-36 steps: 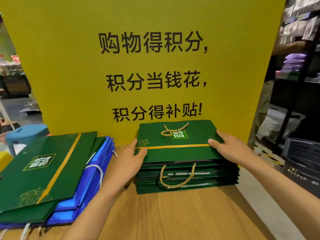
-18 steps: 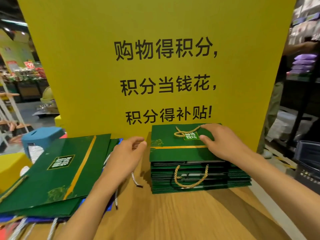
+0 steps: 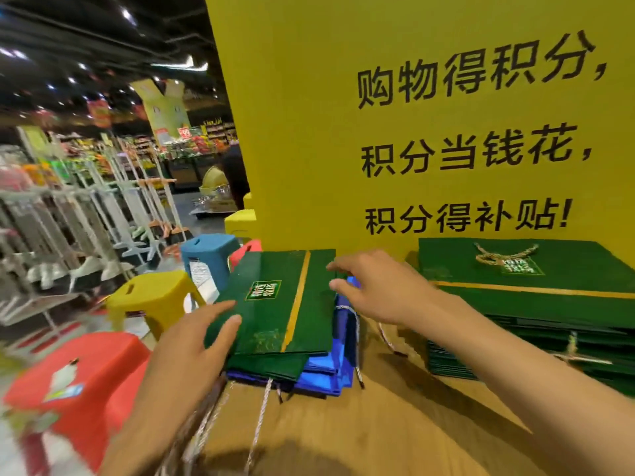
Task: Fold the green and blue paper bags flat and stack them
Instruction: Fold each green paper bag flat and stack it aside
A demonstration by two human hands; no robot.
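Note:
A flat green paper bag with a gold stripe tops a loose pile on the wooden counter. Blue bags stick out beneath it, their cord handles dangling over the counter's near edge. My left hand lies at this bag's near left edge, fingers spread. My right hand hovers at its far right edge, fingers apart and holding nothing. On the right stands a neat stack of folded green bags with a gold rope handle on top.
A tall yellow sign board stands right behind both piles. Left of the counter are a red stool, a yellow stool and a blue stool. White racks and shop shelves fill the far left.
Both hands left the right-hand green stack and moved left to the mixed green and blue pile. My head turned left, so the stools and aisle came into view.

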